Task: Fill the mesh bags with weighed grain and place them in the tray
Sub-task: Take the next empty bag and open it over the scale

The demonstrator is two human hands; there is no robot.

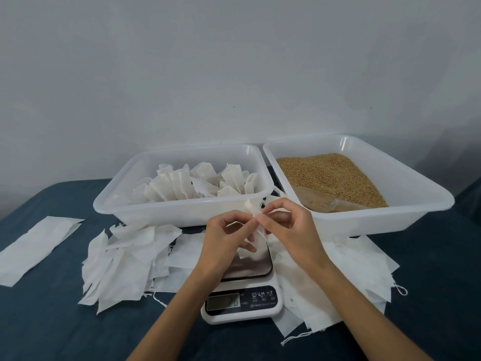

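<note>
Above the scale: both hands meet over the steel platform, working one small white mesh bag [256, 231] between them.
Left hand [229, 246]: fingers curled, thumb and forefinger pinching the bag's upper part; the other fingers are folded under it.
Right hand [289, 227]: thumb and forefinger pinching the gathered top of the same bag, right against the left fingertips; the remaining fingers arch loosely above.
Bag in hand: held upright, its neck bunched and sticking up between the two pinches, its lower part hanging just over the platform. Whether it touches the platform I cannot tell.
Scale [242, 303]: white, at the near middle of the dark blue table [46, 324], display lit but the digits too blurred to read.
Left tray [182, 212]: white plastic, behind the hands, holding a row of filled bags [197, 186] standing side by side.
Right tray [390, 212]: white plastic, just beside the left tray, with brown grain [330, 175] heaped toward its far side and a translucent scoop [322, 200] lying at the near edge of the heap.
Empty bags, left [125, 256]: a loose pile of flat white ones beside the scale.
Empty bags, right [335, 282]: another spread under and in front of the right tray, drawstrings trailing.
Far left: a long flat white strip [36, 248] lying apart from the piles.
</note>
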